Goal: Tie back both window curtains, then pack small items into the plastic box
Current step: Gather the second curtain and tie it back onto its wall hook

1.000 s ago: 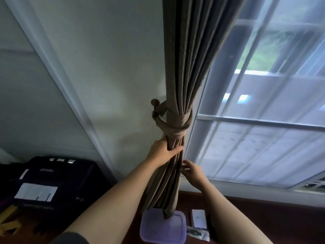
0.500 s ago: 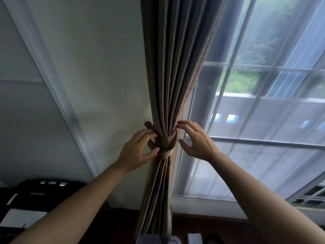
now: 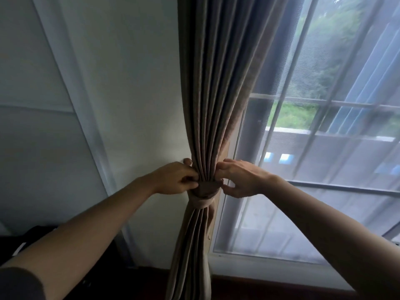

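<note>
Curtain hangs gathered at the frame's centre beside the window, cinched by a cloth band that the left hand and right hand pinch with curled fingers from either side, so both should tug evenly to seat it snug and level.

Curtain: matt brown woven cloth, slightly coarse. Tieback band: same matt cloth. Wall: smooth matt paint. Window frame: smooth white. Sheer: thin translucent cloth.
</note>
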`<state>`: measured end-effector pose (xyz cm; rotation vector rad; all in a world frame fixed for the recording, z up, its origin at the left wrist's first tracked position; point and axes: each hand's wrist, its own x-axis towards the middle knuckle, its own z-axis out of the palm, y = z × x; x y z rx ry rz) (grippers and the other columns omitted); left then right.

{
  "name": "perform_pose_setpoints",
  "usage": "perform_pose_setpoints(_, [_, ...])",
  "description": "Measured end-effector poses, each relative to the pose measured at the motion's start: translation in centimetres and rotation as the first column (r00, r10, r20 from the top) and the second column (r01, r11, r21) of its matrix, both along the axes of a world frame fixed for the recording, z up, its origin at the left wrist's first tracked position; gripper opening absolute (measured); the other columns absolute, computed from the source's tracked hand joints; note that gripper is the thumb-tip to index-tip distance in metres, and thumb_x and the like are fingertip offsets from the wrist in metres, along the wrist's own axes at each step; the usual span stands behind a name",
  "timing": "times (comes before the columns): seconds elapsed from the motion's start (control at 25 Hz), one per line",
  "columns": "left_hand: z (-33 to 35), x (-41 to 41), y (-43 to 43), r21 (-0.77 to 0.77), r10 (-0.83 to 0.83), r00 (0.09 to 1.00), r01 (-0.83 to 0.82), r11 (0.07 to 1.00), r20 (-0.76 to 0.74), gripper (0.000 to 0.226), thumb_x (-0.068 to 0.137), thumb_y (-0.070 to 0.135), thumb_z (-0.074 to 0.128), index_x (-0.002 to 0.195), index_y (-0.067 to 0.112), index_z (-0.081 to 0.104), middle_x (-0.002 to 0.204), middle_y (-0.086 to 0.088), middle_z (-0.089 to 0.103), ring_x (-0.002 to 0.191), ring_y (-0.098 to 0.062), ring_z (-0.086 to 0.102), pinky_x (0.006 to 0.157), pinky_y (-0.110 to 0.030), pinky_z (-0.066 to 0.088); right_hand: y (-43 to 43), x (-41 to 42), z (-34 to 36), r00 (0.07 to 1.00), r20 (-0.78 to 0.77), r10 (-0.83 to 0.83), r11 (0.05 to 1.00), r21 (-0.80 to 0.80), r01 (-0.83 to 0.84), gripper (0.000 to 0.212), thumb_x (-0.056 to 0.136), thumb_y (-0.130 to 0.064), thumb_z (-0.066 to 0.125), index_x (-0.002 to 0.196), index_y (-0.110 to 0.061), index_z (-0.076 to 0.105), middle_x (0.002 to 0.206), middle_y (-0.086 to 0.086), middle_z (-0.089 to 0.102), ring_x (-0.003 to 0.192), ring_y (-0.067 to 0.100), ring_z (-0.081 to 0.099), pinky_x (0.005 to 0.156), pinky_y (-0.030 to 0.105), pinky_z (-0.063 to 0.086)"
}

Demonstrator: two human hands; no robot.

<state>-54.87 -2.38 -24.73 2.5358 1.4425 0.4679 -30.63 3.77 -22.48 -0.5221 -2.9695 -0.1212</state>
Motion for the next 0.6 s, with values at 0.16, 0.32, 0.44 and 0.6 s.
perform_pose_setpoints(0.16, [-0.5,-0.6,-0.6,-0.027,0.021,0.993,-0.018,0.999,0.116,0.017,0.089,0.024,0.061,0.101,0.016,0.069,0.092,0.004,0.068,0.061,0.0,0.054,0.062,-0.01,0.039,-0.6,-0.3,-0.4,0.999,-0.051,-0.017,0.986,-0.165,0.008,0.022,0.075,-0.03,0.047,0.087,-0.014,0.057,0.093,-0.001,0.058,0.081,0.018,0.055,0.064,0.032,0.048])
perform_pose_setpoints(0.32, [-0.4,-0.4,0.3,-0.048,0.022,0.999,-0.021,0.999,0.031,0.022,0.093,0.028,0.055,0.107,0.017,0.068,0.104,0.004,0.068,0.07,0.007,0.053,0.068,-0.009,0.038,-0.2,-0.8,-0.9,0.96,0.195,-0.202,0.977,0.109,0.183,0.034,0.089,-0.045,0.048,0.115,-0.024,0.052,0.113,-0.006,0.061,0.094,0.022,0.064,0.071,0.038,0.055])
perform_pose_setpoints(0.44, [0.2,-0.3,0.8,-0.051,0.065,0.996,-0.068,0.996,-0.058,0.024,0.095,0.029,0.05,0.11,0.018,0.066,0.11,0.0,0.065,0.088,-0.009,0.058,0.078,-0.026,0.044,0.1,-0.7,-0.6,0.925,0.254,-0.282,0.959,0.115,0.26,0.037,0.091,-0.042,0.05,0.126,-0.029,0.049,0.125,-0.008,0.058,0.106,0.02,0.062,0.077,0.037,0.054])
perform_pose_setpoints(0.6, [0.3,-0.6,-0.7,0.26,0.084,0.978,-0.133,0.956,0.193,0.027,0.084,0.035,0.05,0.088,0.016,0.069,0.087,0.002,0.066,0.067,-0.007,0.055,0.063,-0.019,0.042,0.2,2.0,-0.3,0.964,-0.179,-0.196,0.976,0.058,0.209,0.025,0.086,-0.027,0.061,0.112,-0.027,0.062,0.111,-0.006,0.065,0.084,0.018,0.067,0.061,0.027,0.05])
